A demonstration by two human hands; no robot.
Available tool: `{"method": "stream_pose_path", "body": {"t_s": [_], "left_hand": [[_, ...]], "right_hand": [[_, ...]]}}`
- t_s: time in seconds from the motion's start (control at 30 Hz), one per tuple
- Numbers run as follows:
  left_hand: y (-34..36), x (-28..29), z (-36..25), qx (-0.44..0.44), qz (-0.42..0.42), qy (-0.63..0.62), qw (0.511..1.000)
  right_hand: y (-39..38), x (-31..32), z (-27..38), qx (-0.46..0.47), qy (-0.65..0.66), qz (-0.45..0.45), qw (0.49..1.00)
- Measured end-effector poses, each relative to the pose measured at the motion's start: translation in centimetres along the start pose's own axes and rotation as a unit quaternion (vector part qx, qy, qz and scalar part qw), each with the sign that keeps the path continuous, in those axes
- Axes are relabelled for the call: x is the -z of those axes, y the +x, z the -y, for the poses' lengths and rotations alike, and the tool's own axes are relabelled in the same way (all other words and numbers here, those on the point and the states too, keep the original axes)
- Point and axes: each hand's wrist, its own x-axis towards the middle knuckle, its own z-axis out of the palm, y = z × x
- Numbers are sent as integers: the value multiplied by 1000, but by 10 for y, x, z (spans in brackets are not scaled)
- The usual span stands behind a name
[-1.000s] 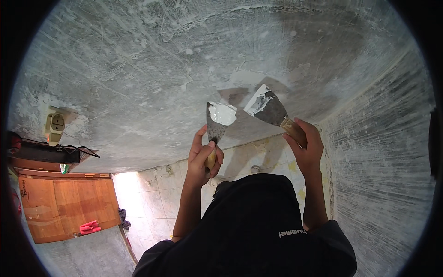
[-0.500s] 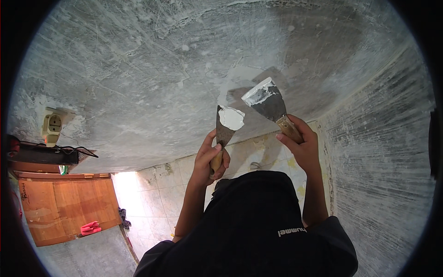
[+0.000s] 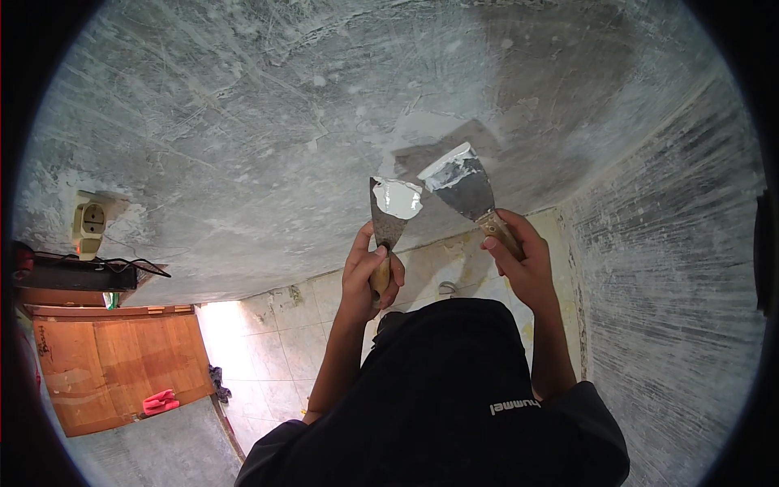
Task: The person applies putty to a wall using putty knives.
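Note:
My left hand [image 3: 367, 272] is closed round the wooden handle of a putty knife [image 3: 386, 231], its blade pointing up and loaded with a thick white lump of putty [image 3: 397, 198]. In my right hand [image 3: 523, 264] is a second, wider putty knife [image 3: 466, 195], gripped by its handle and tilted to the left. White putty coats the front edge of that blade. The two blades are close to each other, with a narrow gap between them. Ahead of both stands a grey wall [image 3: 243, 146] with a pale smeared patch [image 3: 426, 126] just beyond the blades.
A second grey wall [image 3: 665, 284] meets the first at the right. A socket block [image 3: 89, 223] is fixed at the left above a dark shelf [image 3: 77, 276] with a cable. Below are an orange-brown wooden cabinet [image 3: 122, 365], a red cloth [image 3: 161, 402] and a tiled floor [image 3: 264, 345].
The left putty knife has shifted slightly left and up, and the putty on it looks more upright to view. The right putty knife has moved slightly left and down. Both grips stay the same.

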Motion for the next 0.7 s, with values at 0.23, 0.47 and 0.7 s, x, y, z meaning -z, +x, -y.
{"method": "stream_pose_path", "body": {"t_s": [0.23, 0.47, 0.7], "left_hand": [[1, -2, -2, 40, 2, 22, 999], [1, -3, -2, 55, 17, 33, 998], [0, -5, -4, 50, -6, 65, 997]], "right_hand": [[5, -2, -5, 78, -23, -25, 996], [9, 8, -5, 96, -20, -13, 995], [9, 12, 1, 108, -35, -9, 993]]}}
